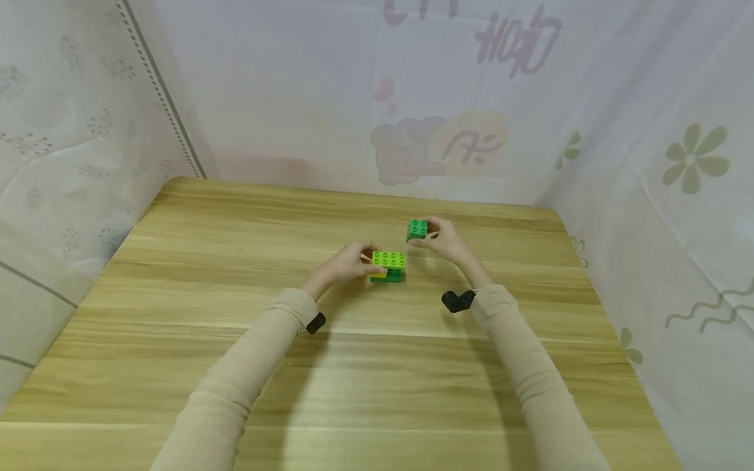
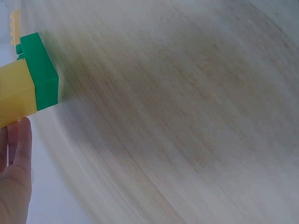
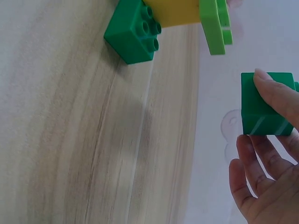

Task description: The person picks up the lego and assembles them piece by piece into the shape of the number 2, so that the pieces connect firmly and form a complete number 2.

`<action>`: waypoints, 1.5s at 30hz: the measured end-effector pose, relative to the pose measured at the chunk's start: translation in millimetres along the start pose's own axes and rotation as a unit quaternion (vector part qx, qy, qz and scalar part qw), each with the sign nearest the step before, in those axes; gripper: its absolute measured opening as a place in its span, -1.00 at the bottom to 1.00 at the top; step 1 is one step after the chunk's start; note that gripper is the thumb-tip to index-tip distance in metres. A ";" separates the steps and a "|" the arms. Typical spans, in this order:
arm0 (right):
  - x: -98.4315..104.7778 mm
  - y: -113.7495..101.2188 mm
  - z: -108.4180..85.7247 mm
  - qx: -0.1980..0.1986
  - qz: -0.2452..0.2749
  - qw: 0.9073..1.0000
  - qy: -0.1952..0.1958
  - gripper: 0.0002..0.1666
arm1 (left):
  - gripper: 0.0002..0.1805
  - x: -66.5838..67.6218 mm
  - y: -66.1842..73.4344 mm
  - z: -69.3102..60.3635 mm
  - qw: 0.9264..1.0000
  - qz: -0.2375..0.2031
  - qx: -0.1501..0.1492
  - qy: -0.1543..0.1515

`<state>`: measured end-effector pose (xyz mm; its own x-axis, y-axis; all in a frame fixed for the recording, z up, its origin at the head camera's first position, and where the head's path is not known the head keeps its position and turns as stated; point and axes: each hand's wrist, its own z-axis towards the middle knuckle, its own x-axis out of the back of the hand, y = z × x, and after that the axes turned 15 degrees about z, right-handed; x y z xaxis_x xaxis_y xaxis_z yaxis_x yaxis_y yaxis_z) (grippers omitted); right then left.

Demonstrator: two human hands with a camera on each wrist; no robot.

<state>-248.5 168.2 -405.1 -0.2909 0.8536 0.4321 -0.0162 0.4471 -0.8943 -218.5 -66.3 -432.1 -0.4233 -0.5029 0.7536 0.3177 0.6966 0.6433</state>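
Note:
My left hand (image 1: pixel 351 261) grips a small stack of toy building bricks at its left side. On top of that stack is a lime-green brick (image 1: pixel 389 260) with studs. A yellow brick (image 3: pixel 180 11) sits under its left part, and a dark green brick (image 3: pixel 133 32) forms the bottom, some of its studs bare. In the left wrist view, fingers (image 2: pixel 21 144) lie against the yellow brick. To the right of the stack and apart from it, my right hand (image 1: pixel 444 242) pinches a separate green brick (image 3: pixel 267 102), thumb on one face, held above the table.
The stack is over a wood-grain table (image 1: pixel 235 366). A printed white cloth (image 1: pixel 294 98) hangs behind the table's far edge, and similar cloth stands at both sides. Each wrist carries a black camera mount (image 1: pixel 457 301).

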 end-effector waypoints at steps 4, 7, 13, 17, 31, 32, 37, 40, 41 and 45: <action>-3.8 0.6 -3.1 0.013 0.007 1.000 -0.004 -0.36 | -0.47 0.7 0.5 -0.7 1.000 0.000 0.004 0.002; -6.2 1.5 -5.1 0.017 0.010 1.000 -0.007 -0.38 | -0.48 0.8 0.1 -0.7 1.000 0.000 0.007 0.001; -9.9 1.4 -11.1 0.017 0.013 1.000 -0.014 -0.35 | -0.48 0.5 0.0 -0.6 1.000 -0.004 0.003 -0.001; -13.0 2.4 -14.2 0.028 0.012 0.999 -0.020 -0.36 | -0.47 0.1 0.0 -0.6 1.000 -0.004 0.001 -0.003; -20.4 0.7 -22.4 0.044 0.028 0.998 -0.045 -0.41 | -0.50 -0.6 -1.3 0.9 1.000 -0.018 -0.001 -0.003; -20.6 0.3 -22.6 0.041 0.028 0.998 -0.047 -0.41 | -0.50 -0.8 -1.4 0.8 1.000 -0.019 -0.001 -0.003; -20.8 -1.8 -23.3 0.039 0.029 0.997 -0.054 -0.40 | -0.50 -0.8 -0.2 -0.2 1.000 -0.021 0.000 -0.005; -20.8 -3.7 -23.5 0.046 0.027 0.997 -0.057 -0.40 | -0.50 -0.4 0.4 -0.3 1.000 -0.021 0.001 -0.005; -20.9 -4.7 -23.8 0.049 0.027 0.997 -0.060 -0.40 | -0.50 -0.3 0.4 -0.2 1.000 -0.021 0.002 -0.005; -21.9 -7.8 -24.7 0.051 0.020 0.996 -0.069 -0.40 | -0.49 -0.1 -1.0 0.7 1.000 -0.019 0.003 -0.006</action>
<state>-218.4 152.7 -404.7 -0.4213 0.8225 0.3820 -0.0977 0.3776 -0.9208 -219.4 -66.6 -432.9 -0.4445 -0.5231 0.7272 0.2957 0.6806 0.6703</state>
